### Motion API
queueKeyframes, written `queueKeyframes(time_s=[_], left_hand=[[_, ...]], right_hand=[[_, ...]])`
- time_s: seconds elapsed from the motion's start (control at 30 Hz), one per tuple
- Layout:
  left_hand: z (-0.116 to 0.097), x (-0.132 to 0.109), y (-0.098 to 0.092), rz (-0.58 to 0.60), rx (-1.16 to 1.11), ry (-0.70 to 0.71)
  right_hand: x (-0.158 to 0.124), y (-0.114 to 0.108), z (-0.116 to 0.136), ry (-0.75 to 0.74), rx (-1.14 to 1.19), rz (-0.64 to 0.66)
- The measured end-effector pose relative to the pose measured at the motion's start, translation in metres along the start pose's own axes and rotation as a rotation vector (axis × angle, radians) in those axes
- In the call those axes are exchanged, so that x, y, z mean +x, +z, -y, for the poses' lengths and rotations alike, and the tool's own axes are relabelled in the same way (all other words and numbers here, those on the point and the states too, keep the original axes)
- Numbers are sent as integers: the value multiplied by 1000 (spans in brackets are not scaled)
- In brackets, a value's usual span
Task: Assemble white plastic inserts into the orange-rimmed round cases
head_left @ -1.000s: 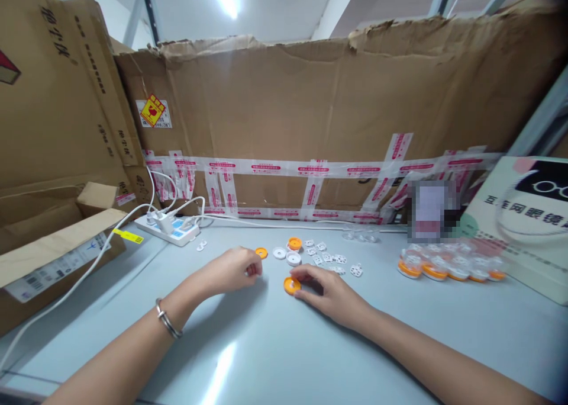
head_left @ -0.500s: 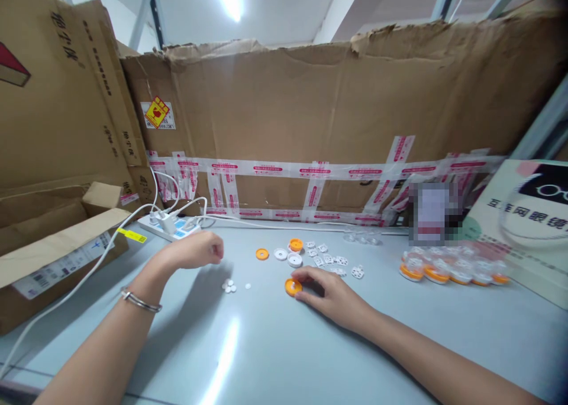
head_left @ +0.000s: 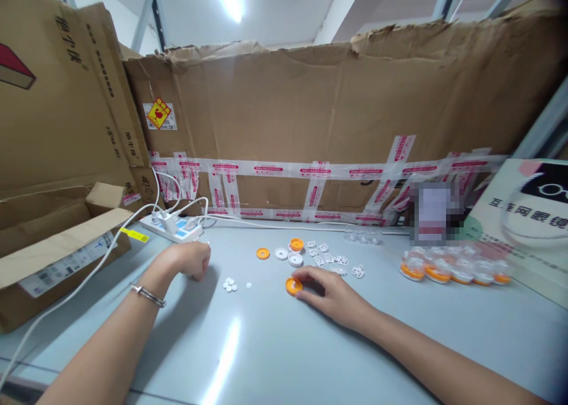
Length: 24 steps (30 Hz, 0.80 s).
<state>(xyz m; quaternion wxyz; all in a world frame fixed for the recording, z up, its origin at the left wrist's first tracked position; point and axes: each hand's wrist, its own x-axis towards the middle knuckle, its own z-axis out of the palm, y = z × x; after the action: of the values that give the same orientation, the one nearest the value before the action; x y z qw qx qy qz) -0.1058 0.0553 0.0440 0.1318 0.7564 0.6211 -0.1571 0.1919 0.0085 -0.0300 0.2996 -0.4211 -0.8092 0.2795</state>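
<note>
My right hand (head_left: 326,289) rests on the table with thumb and fingertips closed on the edge of an orange ring-shaped part (head_left: 291,286). A small white piece sits in that part's middle. Above the table on the left, my left hand (head_left: 194,259) is curled closed; what its fingers hold, if anything, is hidden. Between the hands lie a cluster of small white discs (head_left: 230,285) and one loose white disc (head_left: 249,285). Farther back are an orange ring (head_left: 262,253), a white ring (head_left: 281,254), another white round part (head_left: 295,260) and an orange cup-like part (head_left: 296,244).
Several white perforated plates (head_left: 328,258) lie behind my right hand. Clear caps (head_left: 362,237) stand at the back; stacked orange-and-clear pieces (head_left: 452,269) are at right. A power strip (head_left: 189,234) with cables and an open carton (head_left: 66,245) stand left. Cardboard (head_left: 284,103) walls the back.
My left hand has drawn back to the left and slightly down, its fingers now more curled. My right hand keeps its hold on the orange part in the same place.
</note>
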Motion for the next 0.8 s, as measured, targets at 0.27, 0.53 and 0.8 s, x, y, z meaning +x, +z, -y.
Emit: queueKeyframes(time_s=[0.27,0.53,0.8], left_hand=[[7,4,1,5,23,5],[11,7,1,-22,44,-23],[11,5,-3,-197,-6,12]], right_hand=[[0,-1,2,7,-8,5],[1,0,0,14,-3,-4],[1,0,-1,8,-4,-8]])
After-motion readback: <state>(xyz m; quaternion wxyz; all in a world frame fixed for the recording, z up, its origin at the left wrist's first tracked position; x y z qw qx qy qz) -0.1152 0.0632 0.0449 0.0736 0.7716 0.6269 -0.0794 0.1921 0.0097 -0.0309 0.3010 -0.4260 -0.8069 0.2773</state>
